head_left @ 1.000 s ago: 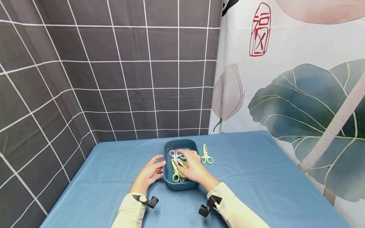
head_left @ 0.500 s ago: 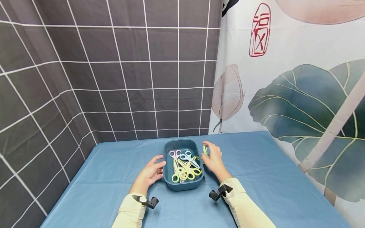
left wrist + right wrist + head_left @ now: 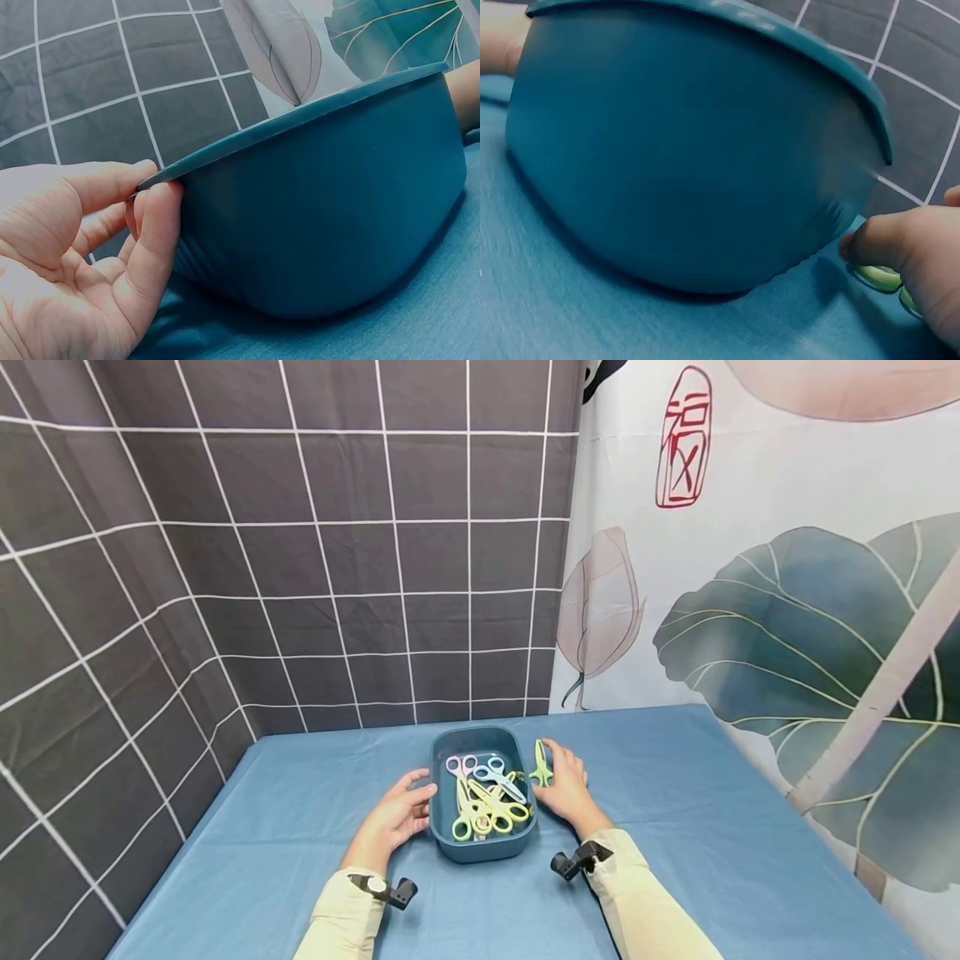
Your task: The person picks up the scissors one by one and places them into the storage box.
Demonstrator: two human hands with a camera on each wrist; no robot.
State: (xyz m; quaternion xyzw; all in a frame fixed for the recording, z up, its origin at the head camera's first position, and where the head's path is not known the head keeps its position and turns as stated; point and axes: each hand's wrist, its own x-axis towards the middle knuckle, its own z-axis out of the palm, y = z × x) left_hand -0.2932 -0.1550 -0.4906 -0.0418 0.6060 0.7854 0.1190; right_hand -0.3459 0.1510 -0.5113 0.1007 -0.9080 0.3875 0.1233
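Observation:
A dark blue plastic bin (image 3: 483, 852) stands on the blue-covered table, holding several children's scissors. Among them are a blue pair (image 3: 501, 777), a lilac pair (image 3: 460, 766) and yellow-green pairs (image 3: 487, 808). At the bin's left side my left hand (image 3: 393, 814) pinches the rim, thumb above and fingertips below, as the left wrist view shows. Just right of the bin, light green scissors (image 3: 540, 767) lie on the table. My right hand (image 3: 566, 785) is over and around them, thumb near the handles and fingers towards the blades; part of the scissors is hidden by it.
The blue tablecloth (image 3: 300, 827) extends around the bin to left, right and front. Behind it hangs a grey gridded curtain (image 3: 337, 568), with a white leaf-patterned curtain (image 3: 615, 460) on the right. Black cameras (image 3: 577, 862) sit on both wrists.
My right hand has come out of the bin and over to the green scissors on its right; over the last half second it shifted only slightly. The left hand and bin stay put.

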